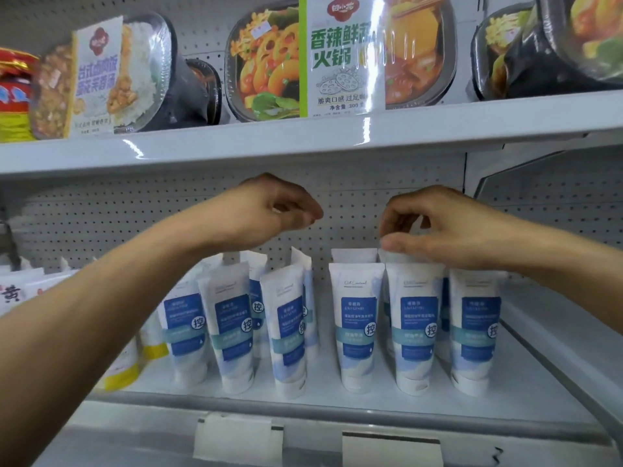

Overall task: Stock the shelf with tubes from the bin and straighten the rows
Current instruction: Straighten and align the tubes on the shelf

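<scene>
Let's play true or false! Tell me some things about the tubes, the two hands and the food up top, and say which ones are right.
1. The tubes stand on their caps. True.
2. The left hand holds a tube. False: it hovers above the tubes with its fingers curled and nothing in them.
3. The right hand pinches the top of a back tube. True.
4. The shelf above holds juice bottles. False: it holds meal trays.
5. The tubes' labels are red. False: they are blue.
</scene>
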{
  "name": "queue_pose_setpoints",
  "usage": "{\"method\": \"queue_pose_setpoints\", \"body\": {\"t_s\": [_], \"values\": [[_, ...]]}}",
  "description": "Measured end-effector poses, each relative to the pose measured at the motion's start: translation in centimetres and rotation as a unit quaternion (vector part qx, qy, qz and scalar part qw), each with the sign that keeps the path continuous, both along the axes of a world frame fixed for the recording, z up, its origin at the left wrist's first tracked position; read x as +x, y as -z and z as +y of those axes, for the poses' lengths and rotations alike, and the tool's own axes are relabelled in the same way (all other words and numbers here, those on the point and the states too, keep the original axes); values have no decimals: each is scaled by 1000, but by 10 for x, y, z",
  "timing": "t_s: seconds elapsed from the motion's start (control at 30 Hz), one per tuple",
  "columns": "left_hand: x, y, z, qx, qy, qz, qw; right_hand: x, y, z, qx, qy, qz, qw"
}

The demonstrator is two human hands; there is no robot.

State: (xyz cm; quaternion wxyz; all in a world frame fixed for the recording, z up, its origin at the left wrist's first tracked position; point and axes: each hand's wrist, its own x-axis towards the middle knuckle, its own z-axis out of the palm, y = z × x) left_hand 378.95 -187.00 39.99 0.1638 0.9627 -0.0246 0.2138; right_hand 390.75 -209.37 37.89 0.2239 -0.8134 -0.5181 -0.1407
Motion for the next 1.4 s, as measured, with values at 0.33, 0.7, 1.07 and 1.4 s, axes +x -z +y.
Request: {"method": "queue_pose_setpoints", "body": {"t_s": [0.33, 0.7, 1.07, 1.4], "values": [[45, 0, 46, 158, 64, 194, 966, 21, -15, 53, -161, 49, 54, 984], [82, 19, 48, 85, 154, 193, 965, 23, -5, 84, -220, 49, 88, 970], [78, 24, 52, 60, 130, 178, 974, 25, 1, 82, -199, 46, 84, 975], [76, 22, 49, 22, 132, 201, 970, 26, 2, 81, -192, 37, 106, 975]]}}
